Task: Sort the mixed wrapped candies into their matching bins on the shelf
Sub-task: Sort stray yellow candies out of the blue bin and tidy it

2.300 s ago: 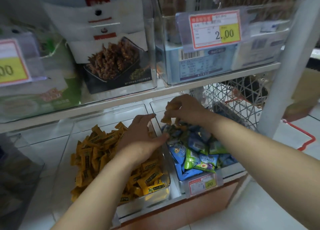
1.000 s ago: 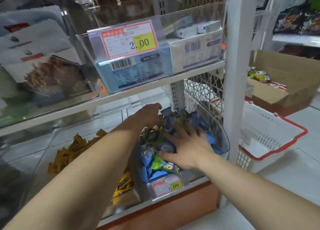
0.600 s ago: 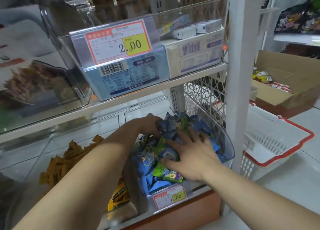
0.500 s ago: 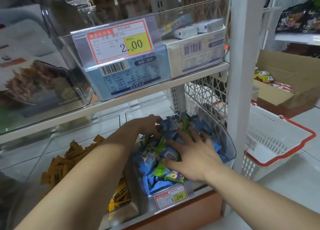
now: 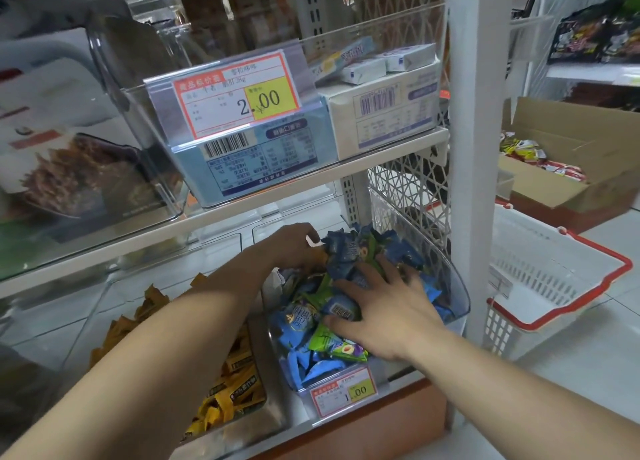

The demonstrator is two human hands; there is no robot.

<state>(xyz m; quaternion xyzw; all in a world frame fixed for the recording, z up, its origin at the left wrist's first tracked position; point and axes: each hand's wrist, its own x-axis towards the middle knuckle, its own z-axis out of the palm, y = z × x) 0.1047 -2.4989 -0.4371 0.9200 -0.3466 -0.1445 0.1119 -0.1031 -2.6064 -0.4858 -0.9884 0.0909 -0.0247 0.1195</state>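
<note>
A clear bin (image 5: 462,295) on the lower shelf holds a heap of blue and green wrapped candies (image 5: 304,321). To its left, a second clear bin (image 5: 104,300) holds yellow wrapped candies (image 5: 235,383). My left hand (image 5: 292,248) reaches over the divider to the back left of the blue-green heap, its fingertips buried among the wrappers. What it holds, if anything, is hidden. My right hand (image 5: 384,307) lies flat on top of the heap with fingers spread, pressing on the candies.
A price tag reading 1.00 (image 5: 344,392) is clipped to the blue-green bin's front. The upper shelf carries a clear bin with a 2.00 tag (image 5: 239,95). A white post (image 5: 465,147) stands right of the bins. On the floor sit a white-and-red basket (image 5: 561,279) and a cardboard box (image 5: 581,168).
My left hand left the yellow candies and went into the back of the blue-green bin. My right hand dropped from a pinch to lie flat on the heap. Over the last half second both hands barely moved.
</note>
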